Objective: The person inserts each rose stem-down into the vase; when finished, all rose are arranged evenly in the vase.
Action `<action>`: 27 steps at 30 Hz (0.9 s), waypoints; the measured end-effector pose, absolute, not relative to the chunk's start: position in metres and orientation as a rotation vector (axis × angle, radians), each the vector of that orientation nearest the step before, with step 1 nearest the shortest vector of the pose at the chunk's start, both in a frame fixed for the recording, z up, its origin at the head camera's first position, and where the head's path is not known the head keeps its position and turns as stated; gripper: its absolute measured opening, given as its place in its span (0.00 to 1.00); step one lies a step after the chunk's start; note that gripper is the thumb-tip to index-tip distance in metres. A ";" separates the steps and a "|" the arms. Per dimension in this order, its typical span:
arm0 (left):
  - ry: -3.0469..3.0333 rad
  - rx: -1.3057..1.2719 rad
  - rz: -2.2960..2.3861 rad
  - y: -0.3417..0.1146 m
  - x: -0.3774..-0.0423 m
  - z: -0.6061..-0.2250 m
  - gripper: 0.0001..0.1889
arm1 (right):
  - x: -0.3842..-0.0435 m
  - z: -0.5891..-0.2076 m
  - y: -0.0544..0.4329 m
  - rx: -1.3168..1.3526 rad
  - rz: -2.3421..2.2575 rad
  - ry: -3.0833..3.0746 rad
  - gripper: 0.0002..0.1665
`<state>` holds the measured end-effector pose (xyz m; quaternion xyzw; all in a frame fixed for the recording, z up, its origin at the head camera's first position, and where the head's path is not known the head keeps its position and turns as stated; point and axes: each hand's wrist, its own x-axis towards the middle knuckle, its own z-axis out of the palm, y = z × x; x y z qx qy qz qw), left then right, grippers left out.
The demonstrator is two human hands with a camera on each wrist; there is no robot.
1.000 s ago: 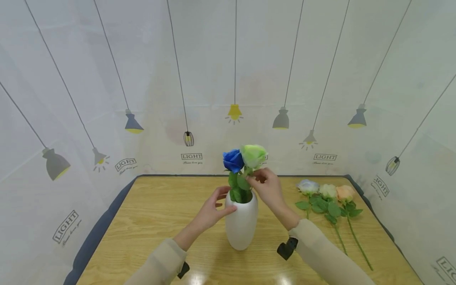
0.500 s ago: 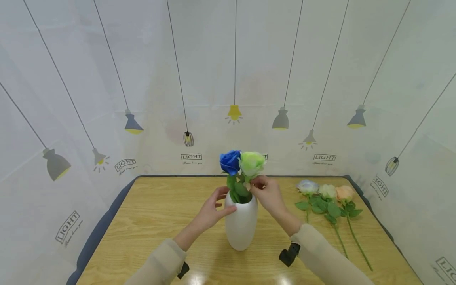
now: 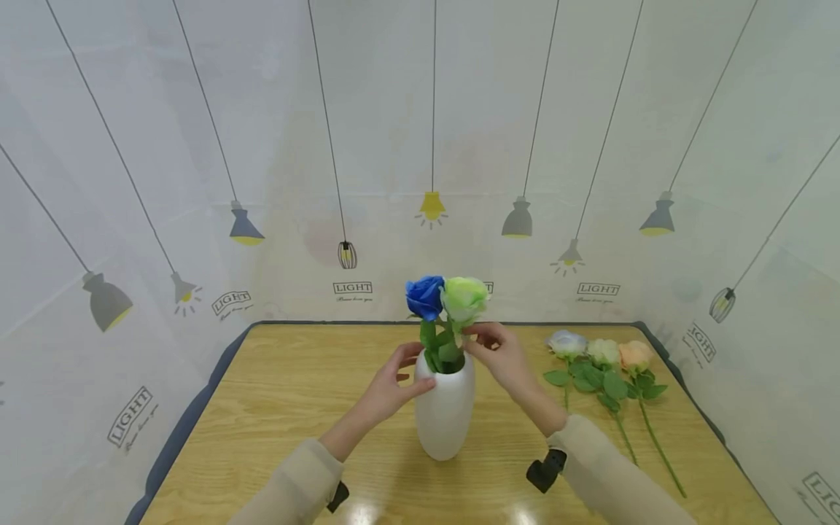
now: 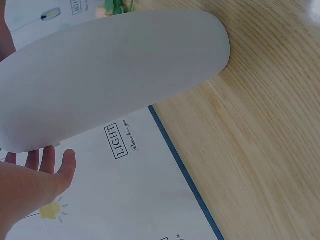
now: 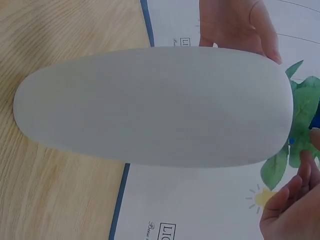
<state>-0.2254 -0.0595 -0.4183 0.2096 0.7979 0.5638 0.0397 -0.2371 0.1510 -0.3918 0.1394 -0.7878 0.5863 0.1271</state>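
Note:
A white vase (image 3: 444,415) stands upright on the wooden table, holding a blue rose (image 3: 425,297) and a pale green rose (image 3: 466,299) with leaves at its mouth. My left hand (image 3: 387,383) holds the vase near its rim, thumb in front and fingers behind. Just below the green bloom, my right hand (image 3: 502,357) pinches that rose at its stem with thumb and fingertips. In the right wrist view the vase (image 5: 155,107) fills the middle, with green leaves (image 5: 305,105) beyond its rim. The lower stems are hidden inside the vase.
To the right lie three cut roses: a bluish-white rose (image 3: 567,343), a cream rose (image 3: 604,353) and a peach rose (image 3: 636,356), their stems pointing toward the front. A wall sheet printed with lamps (image 3: 432,208) stands behind the table (image 3: 295,386).
Both blooms have sunk a little and shifted slightly left, mostly in the first half second. My right hand has moved slightly down and to the right; my left hand stays on the vase.

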 end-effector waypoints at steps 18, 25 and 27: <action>2.467 0.668 1.745 -0.060 -0.233 -0.431 0.33 | -0.235 -0.445 0.231 0.050 1.653 -2.495 0.20; 2.463 0.660 1.742 -0.060 -0.232 -0.430 0.33 | -0.236 -0.468 0.260 -0.099 1.638 -2.541 0.21; 2.464 0.653 1.740 -0.060 -0.232 -0.430 0.33 | -0.236 -0.473 0.268 -0.131 1.645 -2.553 0.23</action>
